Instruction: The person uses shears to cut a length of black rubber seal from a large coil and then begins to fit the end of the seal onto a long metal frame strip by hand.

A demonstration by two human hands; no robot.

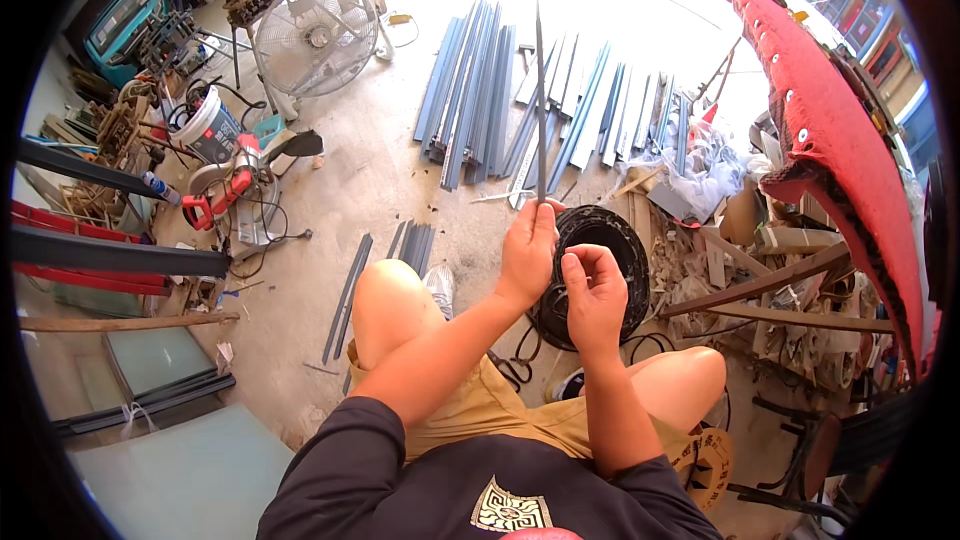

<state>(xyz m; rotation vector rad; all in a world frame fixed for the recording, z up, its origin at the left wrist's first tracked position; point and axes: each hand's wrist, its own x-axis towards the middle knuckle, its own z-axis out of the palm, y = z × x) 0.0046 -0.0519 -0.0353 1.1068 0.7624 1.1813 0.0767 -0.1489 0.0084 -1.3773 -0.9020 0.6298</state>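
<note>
My left hand (528,256) is closed around the lower end of a long, thin dark strip (541,90), which stands up and away from me. Just to its right, my right hand (597,292) is raised with fingers curled and thumb near the index finger; whether anything small sits in that pinch is hidden. Behind and below both hands is a round black thing (632,240), perhaps a tub or a coil, partly covered by the hands. Loose black cord (515,365) loops on the floor beside it.
Dark grey metal profiles (465,90) lie in rows ahead, with shorter ones (415,240) by my left knee. A red cut-off saw (230,185) and a floor fan (317,37) stand left. Scrap and plastic bags (710,170) pile up right, beside a red padded cover (800,90).
</note>
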